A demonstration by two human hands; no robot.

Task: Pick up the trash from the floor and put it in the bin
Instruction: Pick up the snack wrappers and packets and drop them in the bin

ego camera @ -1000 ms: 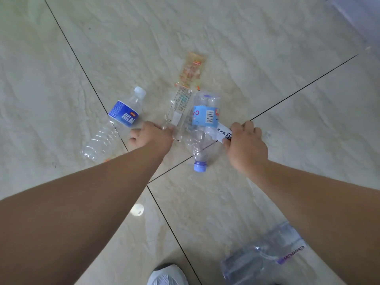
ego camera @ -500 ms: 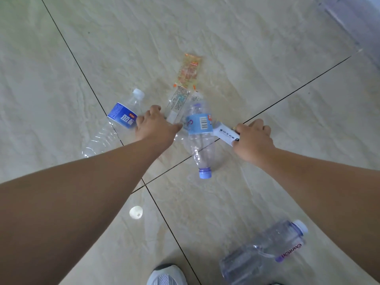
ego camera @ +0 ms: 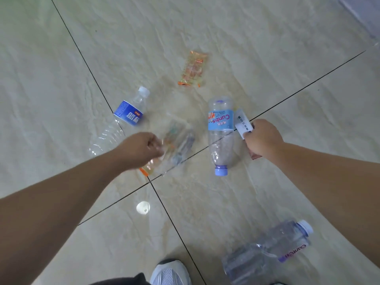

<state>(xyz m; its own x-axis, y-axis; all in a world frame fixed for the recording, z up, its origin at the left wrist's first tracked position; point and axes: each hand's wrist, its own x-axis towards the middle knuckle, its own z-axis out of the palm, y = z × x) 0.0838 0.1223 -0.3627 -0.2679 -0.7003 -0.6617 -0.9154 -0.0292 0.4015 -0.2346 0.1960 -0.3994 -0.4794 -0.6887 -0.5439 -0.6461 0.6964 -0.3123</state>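
My left hand (ego camera: pixel 141 150) is closed on a clear plastic wrapper (ego camera: pixel 174 147), lifted and blurred just above the floor. My right hand (ego camera: pixel 262 138) grips a small white paper packet (ego camera: pixel 242 123) beside a clear bottle with a light-blue label (ego camera: pixel 221 130), which lies on the tiles with its blue cap toward me. A bottle with a dark-blue label (ego camera: pixel 123 118) lies to the left of my left hand. An orange snack wrapper (ego camera: pixel 193 68) lies farther away. A large clear bottle with purple lettering (ego camera: pixel 267 251) lies near my feet at the right. No bin is in view.
The floor is glossy beige tile with dark grout lines (ego camera: pixel 174 227). A small white round scrap (ego camera: pixel 143 207) lies near the tile joint. My white shoe (ego camera: pixel 170 272) shows at the bottom edge. A wall base (ego camera: pixel 364 15) runs along the top right.
My left hand has lifted the clear wrapper off the floor and drawn it toward me. My right hand still holds the white packet. The light-blue bottle has rolled slightly.
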